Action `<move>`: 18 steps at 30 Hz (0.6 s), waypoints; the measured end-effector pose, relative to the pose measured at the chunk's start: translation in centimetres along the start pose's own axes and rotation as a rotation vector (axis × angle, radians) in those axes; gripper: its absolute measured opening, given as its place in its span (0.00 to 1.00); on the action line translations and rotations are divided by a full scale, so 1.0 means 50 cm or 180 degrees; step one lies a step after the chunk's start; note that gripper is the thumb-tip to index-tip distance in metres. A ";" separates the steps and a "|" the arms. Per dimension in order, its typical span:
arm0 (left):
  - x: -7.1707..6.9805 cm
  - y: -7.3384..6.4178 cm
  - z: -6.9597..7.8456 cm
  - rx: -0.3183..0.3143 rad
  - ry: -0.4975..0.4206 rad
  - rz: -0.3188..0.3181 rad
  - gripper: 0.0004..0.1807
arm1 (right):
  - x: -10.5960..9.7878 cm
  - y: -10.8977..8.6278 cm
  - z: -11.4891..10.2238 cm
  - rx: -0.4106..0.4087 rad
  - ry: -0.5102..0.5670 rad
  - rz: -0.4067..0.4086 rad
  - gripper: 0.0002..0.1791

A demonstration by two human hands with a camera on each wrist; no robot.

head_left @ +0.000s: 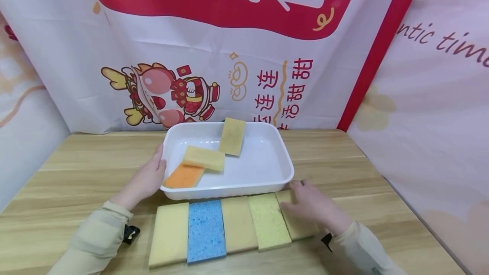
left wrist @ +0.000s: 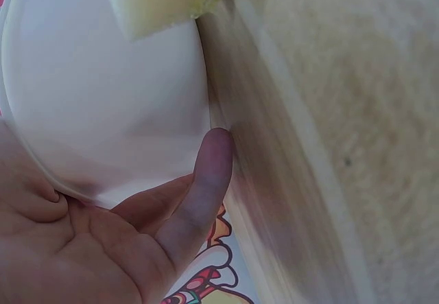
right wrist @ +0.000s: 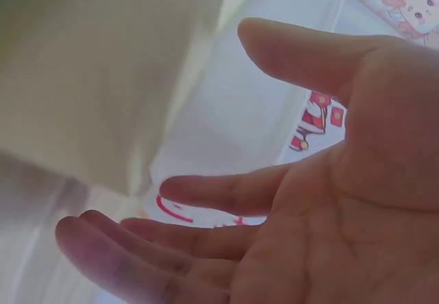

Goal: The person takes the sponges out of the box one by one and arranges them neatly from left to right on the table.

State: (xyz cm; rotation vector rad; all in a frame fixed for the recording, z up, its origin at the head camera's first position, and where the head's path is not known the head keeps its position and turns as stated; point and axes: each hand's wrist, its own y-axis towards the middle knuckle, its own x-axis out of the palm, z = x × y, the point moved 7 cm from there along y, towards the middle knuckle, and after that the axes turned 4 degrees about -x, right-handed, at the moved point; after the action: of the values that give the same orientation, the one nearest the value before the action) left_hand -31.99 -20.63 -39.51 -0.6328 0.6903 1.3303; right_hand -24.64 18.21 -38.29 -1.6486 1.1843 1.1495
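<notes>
1. Head view shows a white rectangular plastic tray on a light wooden table, with a row of five flat sponges just in front of it at its 6 o'clock side.
2. Left hand rests against the tray's left wall at the tray's 9 o'clock, its thumb up at the rim; in the left wrist view the fingers lie relaxed and straight along the tray's outer wall, gripping nothing.
3. Right hand lies flat, fingers straight and close together, on the pale yellow rectangular sponge at the right end of the row, at the tray's 5 o'clock corner. The right wrist view shows the fingers loosely spread and uncurled.
4. Inside the tray lie three sponges: an orange flat sponge at 8 o'clock, a yellow block sponge partly overlapping it, and an olive-yellow sponge leaning on the back wall at 12 o'clock.
5. Left to right, the rest of the row reads: a yellow sponge, a blue cellulose sponge, a tan sponge and a lime-yellow porous sponge, edges touching.
6. A printed red-and-white banner hangs behind the table.
</notes>
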 end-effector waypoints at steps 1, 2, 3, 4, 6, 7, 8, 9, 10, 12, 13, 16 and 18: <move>0.001 0.000 0.001 0.0008 -0.0009 0.0004 0.33 | -0.004 -0.002 0.002 0.0002 -0.0012 -0.0026 0.40; 0.002 0.000 0.001 0.0020 -0.0011 0.0011 0.33 | -0.009 -0.005 0.004 0.0007 -0.0022 -0.0058 0.40; 0.002 -0.001 0.003 0.0027 -0.0010 0.0016 0.33 | -0.014 -0.008 0.005 -0.0003 -0.0026 -0.0085 0.40; 0.001 -0.001 0.004 0.0029 -0.0016 0.0027 0.33 | -0.020 -0.010 0.006 -0.0009 -0.0013 -0.0105 0.40; -0.001 -0.002 0.006 0.0035 -0.0018 0.0036 0.33 | -0.033 -0.013 0.008 -0.0056 -0.0003 -0.0116 0.38; -0.001 -0.003 0.006 0.0032 -0.0021 0.0031 0.33 | -0.040 -0.015 0.008 -0.0088 -0.0003 -0.0106 0.36; -0.001 -0.003 0.006 0.0028 -0.0015 0.0026 0.33 | -0.047 -0.017 0.009 -0.0106 -0.0008 -0.0086 0.35; -0.002 -0.003 0.006 0.0024 -0.0013 0.0020 0.33 | -0.054 -0.018 0.009 -0.0124 -0.0012 -0.0059 0.34; -0.002 -0.004 0.005 0.0025 -0.0009 0.0022 0.33 | -0.061 -0.020 0.010 -0.0122 -0.0017 -0.0030 0.33; -0.002 -0.003 0.004 0.0026 -0.0001 0.0019 0.33 | -0.076 -0.024 0.010 -0.0105 -0.0047 0.0051 0.32; -0.002 -0.003 0.004 0.0030 -0.0001 0.0025 0.33 | -0.083 -0.027 0.010 -0.0072 -0.0055 0.0091 0.32; -0.001 -0.005 0.004 0.0024 -0.0006 0.0029 0.33 | -0.102 -0.036 0.006 -0.0055 -0.0108 0.0241 0.31; 0.000 -0.006 0.004 0.0013 -0.0011 0.0026 0.33 | -0.114 -0.042 -0.002 -0.0089 -0.0093 0.0419 0.29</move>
State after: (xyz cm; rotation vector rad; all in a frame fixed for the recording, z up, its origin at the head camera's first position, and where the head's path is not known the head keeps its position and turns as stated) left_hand -31.68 -20.51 -39.40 -0.6249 0.6933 1.3370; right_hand -23.48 20.09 -32.64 -1.5884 1.2792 1.2727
